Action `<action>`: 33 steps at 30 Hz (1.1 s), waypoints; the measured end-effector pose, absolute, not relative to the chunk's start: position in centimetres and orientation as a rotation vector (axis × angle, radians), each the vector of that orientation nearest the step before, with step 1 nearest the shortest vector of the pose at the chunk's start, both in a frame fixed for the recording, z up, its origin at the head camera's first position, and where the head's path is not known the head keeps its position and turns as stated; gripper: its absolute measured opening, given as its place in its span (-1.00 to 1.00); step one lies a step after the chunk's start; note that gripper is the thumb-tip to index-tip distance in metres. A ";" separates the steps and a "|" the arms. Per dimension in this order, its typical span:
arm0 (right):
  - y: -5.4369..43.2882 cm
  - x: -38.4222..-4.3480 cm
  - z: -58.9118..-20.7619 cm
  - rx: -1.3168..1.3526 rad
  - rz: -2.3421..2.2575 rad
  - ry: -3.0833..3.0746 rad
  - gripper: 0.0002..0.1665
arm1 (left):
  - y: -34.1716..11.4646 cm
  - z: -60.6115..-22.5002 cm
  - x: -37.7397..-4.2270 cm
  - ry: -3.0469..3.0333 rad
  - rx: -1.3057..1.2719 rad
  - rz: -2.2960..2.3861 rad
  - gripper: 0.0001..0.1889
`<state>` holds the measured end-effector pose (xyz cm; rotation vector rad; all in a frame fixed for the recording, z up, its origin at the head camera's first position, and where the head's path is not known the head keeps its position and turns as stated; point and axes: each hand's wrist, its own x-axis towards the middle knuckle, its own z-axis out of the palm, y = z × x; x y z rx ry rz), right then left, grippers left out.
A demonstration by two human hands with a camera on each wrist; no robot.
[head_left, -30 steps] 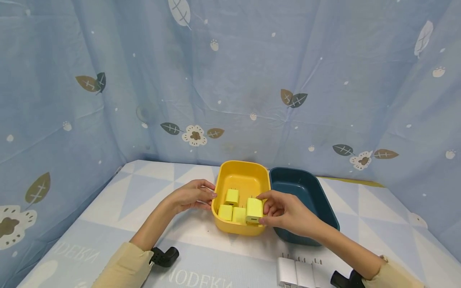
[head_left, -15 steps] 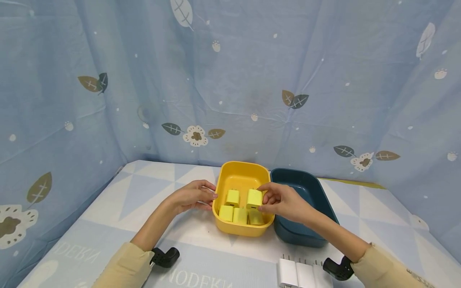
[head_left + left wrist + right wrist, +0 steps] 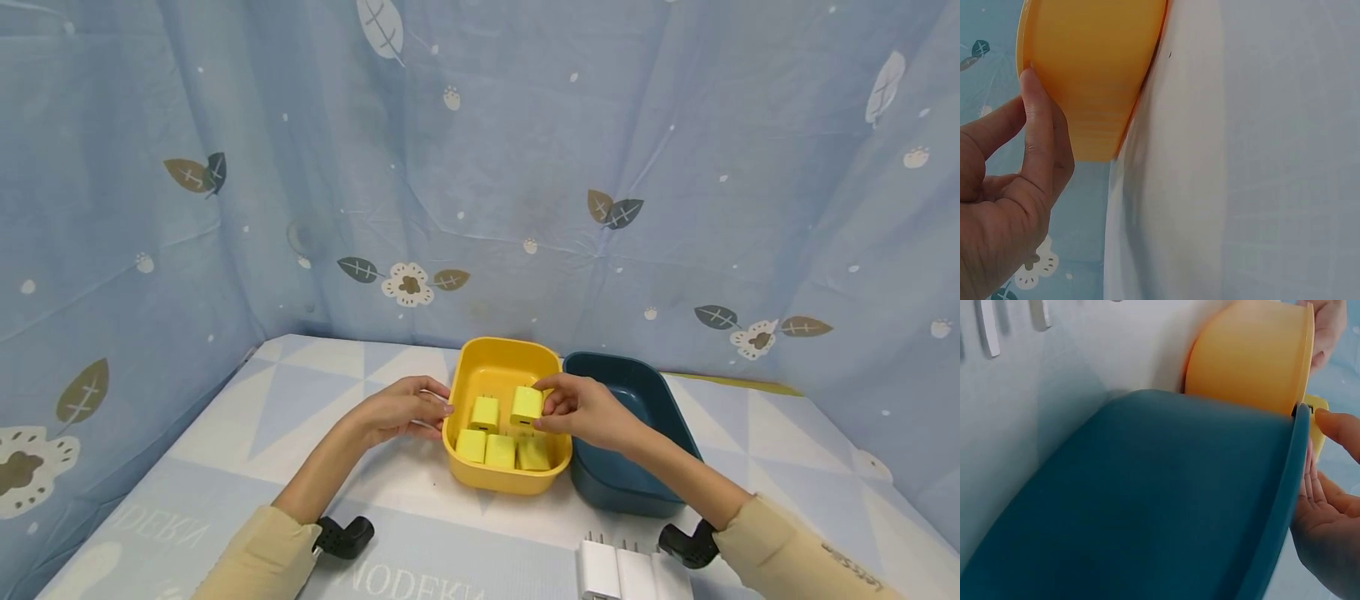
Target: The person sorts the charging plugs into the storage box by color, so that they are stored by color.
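Observation:
My left hand [image 3: 408,407] pinches the left rim of a yellow plastic box [image 3: 504,350]; in the left wrist view, the fingers [image 3: 1038,137] lie against its outer wall. Over the inside of that box, my right hand [image 3: 588,408] pinches a yellow plug charger [image 3: 526,406] between thumb and fingers, prongs pointing away. Left of it in the box is another yellow charger [image 3: 484,414]. Along the near wall sit a left charger [image 3: 471,446], a middle charger [image 3: 500,452] and a right charger [image 3: 533,455]. The right wrist view shows the held charger only partly, behind the rims.
A dark blue box [image 3: 626,500] stands against the yellow box's right side, under my right forearm. Nearer the front, white plug chargers [image 3: 598,570] lie in a row by the right wrist's black camera [image 3: 688,546]. A blue patterned curtain [image 3: 480,167] hangs behind the table.
My right hand has carried the held charger away from the near wall, toward the box's middle, uncovering the near-right charger. The left hand stays at the rim.

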<state>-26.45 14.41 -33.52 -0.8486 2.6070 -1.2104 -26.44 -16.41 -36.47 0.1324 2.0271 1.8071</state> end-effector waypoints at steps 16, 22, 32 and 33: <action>13.2 -27.6 -33.5 -0.769 -1.111 2.669 -0.37 | -16.3 -36.7 -26.5 2.031 0.111 1.807 -0.62; 12.6 -27.9 -33.2 -0.730 -1.053 2.685 -0.38 | -16.3 -36.5 -26.4 2.033 0.103 1.808 -0.62; 11.7 -28.6 -32.9 -0.705 -1.019 2.684 -0.36 | -16.3 -36.4 -26.4 2.035 0.102 1.804 -0.62; 11.7 -28.6 -32.9 -0.701 -1.012 2.687 -0.36 | -16.3 -36.4 -26.5 2.037 0.102 1.803 -0.62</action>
